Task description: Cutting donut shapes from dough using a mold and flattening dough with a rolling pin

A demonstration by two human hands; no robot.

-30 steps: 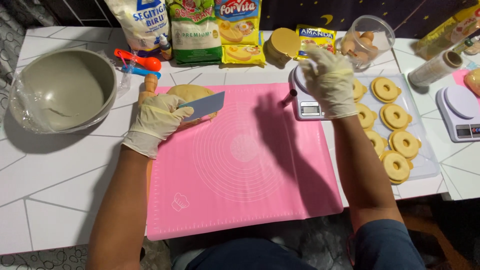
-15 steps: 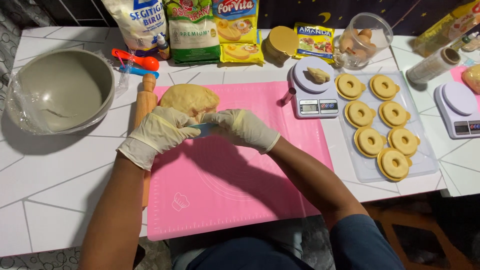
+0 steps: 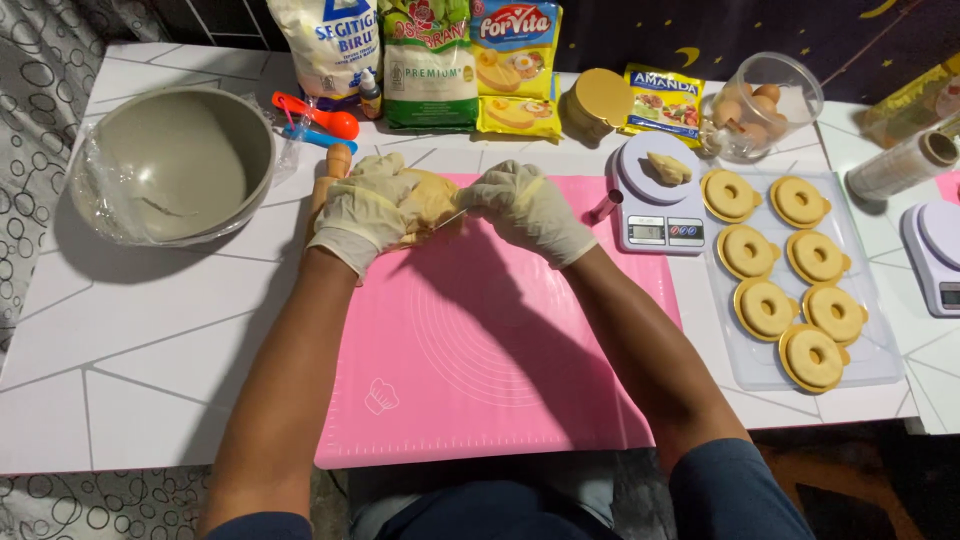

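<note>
Fingers: your left hand [image 3: 365, 212] cups the dough [image 3: 428, 200], fingers curled over it; your right hand [image 3: 525, 205] pinches its edge, a thin blade between them.
Dough: far edge of the mat [image 3: 480, 340], by the rolling pin [image 3: 335, 165].
Done: seven rings fill the tray [image 3: 880, 365]; one piece sits on the scale [image 3: 655, 200].
Left: most of the lump looks uncut.

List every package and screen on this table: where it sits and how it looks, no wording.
White flour bag: back edge, left, blue print.
Green bag: beside it, upright.
Yellow pouch: right of the green bag, red and yellow.
Small yellow sachet: behind the round-topped scale.
Scale screen: grey strip on the white scale by the pink mat.
Second scale: right edge, screen barely visible.
</note>
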